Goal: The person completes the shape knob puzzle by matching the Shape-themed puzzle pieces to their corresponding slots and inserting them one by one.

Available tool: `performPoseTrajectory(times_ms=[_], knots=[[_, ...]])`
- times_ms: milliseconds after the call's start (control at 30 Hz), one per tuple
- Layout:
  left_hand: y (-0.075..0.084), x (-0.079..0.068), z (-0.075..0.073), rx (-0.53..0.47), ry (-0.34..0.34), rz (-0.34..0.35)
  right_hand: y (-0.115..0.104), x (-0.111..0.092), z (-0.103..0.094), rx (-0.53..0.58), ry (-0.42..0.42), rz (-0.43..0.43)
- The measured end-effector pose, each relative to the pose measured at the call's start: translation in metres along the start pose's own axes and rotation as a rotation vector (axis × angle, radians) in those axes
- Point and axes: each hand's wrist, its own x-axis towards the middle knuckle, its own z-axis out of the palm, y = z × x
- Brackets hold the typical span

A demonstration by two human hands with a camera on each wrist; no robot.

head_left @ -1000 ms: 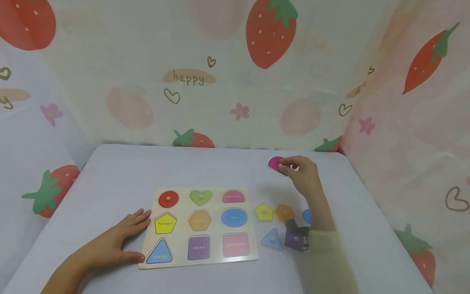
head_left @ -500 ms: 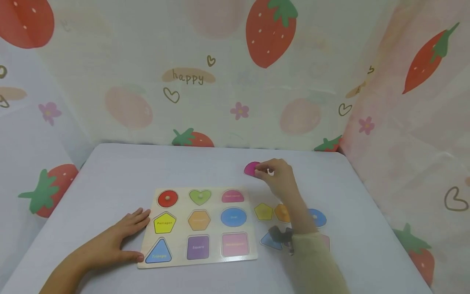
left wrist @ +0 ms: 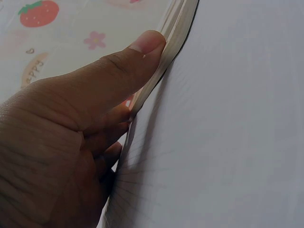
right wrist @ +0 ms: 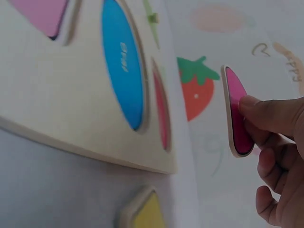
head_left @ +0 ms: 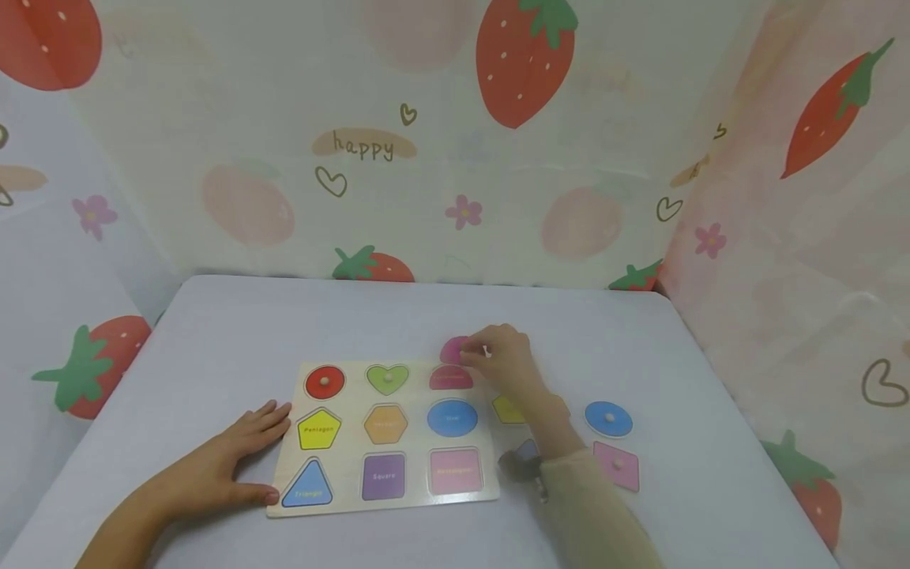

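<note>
Between thumb and fingers, my right hand (head_left: 503, 361) pinches a magenta semicircle puzzle piece (right wrist: 240, 114). In the head view that piece is just above the top right corner of the wooden shape board (head_left: 419, 371), beside the printed semicircle recess (head_left: 451, 378). The knob of the piece is hidden by the fingers. My left hand (head_left: 238, 454) rests at the board's left side, its thumb (left wrist: 148, 43) touching the edge. Seated in the board are a red circle piece (head_left: 325, 382) and a green heart piece (head_left: 387, 379).
Right of the board lie a blue oval piece (head_left: 607, 419), a pink parallelogram-like piece (head_left: 616, 466) and a yellow pentagon piece (head_left: 507, 409). My right forearm partly covers other pieces there. A strawberry-patterned curtain (head_left: 441, 158) surrounds the white table (head_left: 284, 316).
My right hand has carried the semicircle piece left and nearer, from the back right of the table to the board's top right corner. The left hand stays in place.
</note>
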Motion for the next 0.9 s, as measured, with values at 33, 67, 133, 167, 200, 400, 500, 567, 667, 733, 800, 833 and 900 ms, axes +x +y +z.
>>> performPoseTrajectory(times_ms=[33, 67, 133, 167, 200, 400, 500, 567, 667, 733, 800, 833, 900], knots=[[0.000, 0.000, 0.000, -0.001, 0.000, 0.001, -0.001, 0.000, 0.002, -0.010, -0.010, 0.006], [0.000, 0.000, 0.001, -0.002, 0.000, 0.000, -0.002, -0.001, 0.005, -0.023, -0.019, 0.008], [-0.001, 0.000, 0.001, -0.001, -0.003, -0.002, -0.002, -0.001, 0.010, -0.046, -0.033, 0.009], [-0.001, 0.001, 0.001, 0.000, -0.004, -0.003, 0.000, 0.000, 0.012, -0.063, -0.041, 0.008], [0.000, 0.001, 0.001, 0.000, -0.005, -0.004, 0.001, 0.001, 0.015, -0.079, -0.048, 0.007], [0.001, 0.001, 0.000, 0.000, -0.011, -0.014, 0.011, 0.006, 0.028, -0.118, -0.100, 0.019], [0.002, 0.001, -0.001, 0.003, -0.011, -0.020, 0.014, 0.007, 0.032, -0.095, -0.107, 0.024], [0.002, 0.001, -0.001, 0.005, -0.008, -0.023, 0.016, 0.007, 0.033, -0.080, -0.112, 0.027], [0.002, 0.000, -0.001, 0.009, -0.008, -0.026, 0.017, 0.006, 0.035, -0.041, -0.119, 0.049], [0.002, 0.001, -0.001, 0.011, -0.006, -0.024, 0.017, 0.005, 0.037, -0.008, -0.122, 0.077], [0.001, 0.001, -0.001, 0.011, -0.003, -0.020, 0.016, 0.004, 0.038, 0.025, -0.124, 0.107], [0.001, 0.001, 0.000, 0.009, 0.000, -0.016, 0.016, 0.003, 0.039, 0.037, -0.125, 0.122], [0.000, 0.001, 0.000, 0.007, 0.002, -0.012, 0.015, 0.001, 0.040, 0.055, -0.130, 0.146]])
